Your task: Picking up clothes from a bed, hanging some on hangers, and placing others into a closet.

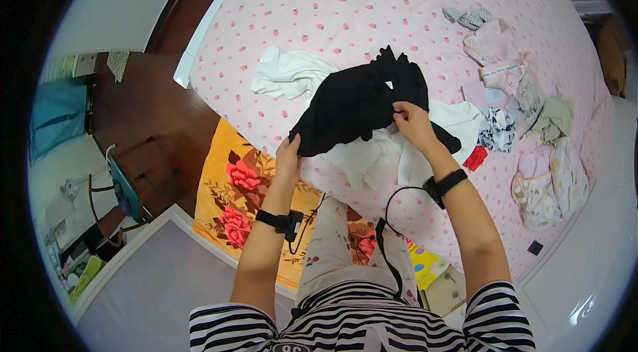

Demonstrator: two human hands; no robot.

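A black cloth garment [359,98] with a ruffled edge and a small white tag lies spread over the bed in front of me. My left hand [289,155] pinches its lower left corner. My right hand [412,123] grips the cloth near its right side, below the tag. White garments lie around and partly under it: one [289,73] at the upper left, one [366,157] just below and another [456,123] to the right. How far they reach beneath the black cloth is hidden.
On the right of the strawberry-print bed cover [324,8] lie pink garments [498,48], a black-and-white patterned cloth [497,130], a red cloth [475,157], a green garment [554,118] and folded floral clothes [538,200]. A floral orange blanket [224,192] is at my feet; a chair [124,192] stands left.
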